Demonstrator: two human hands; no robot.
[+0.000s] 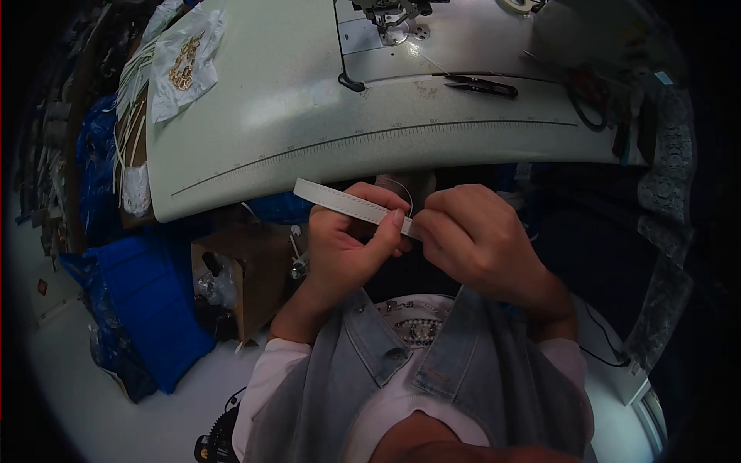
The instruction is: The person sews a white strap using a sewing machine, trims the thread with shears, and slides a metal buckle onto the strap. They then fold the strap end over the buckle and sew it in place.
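A pale strap (340, 202) with a stitched line along it slants down to the right in front of the table edge. My left hand (355, 239) grips it between thumb and fingers, its free end pointing up and left. My right hand (475, 235) is closed at the strap's lower right end, fingertips pinched together beside my left thumb. Its fingers hide that end, and what exactly they pinch is hidden. A thin light thread (409, 197) curves up just behind the hands.
The sewing table (270, 116) carries a printed ruler, a sewing machine (390, 19), black thread snips (482, 86) and a plastic bag of gold rings (185, 65). Below left are a cardboard box (258, 282) and a blue bag (150, 301).
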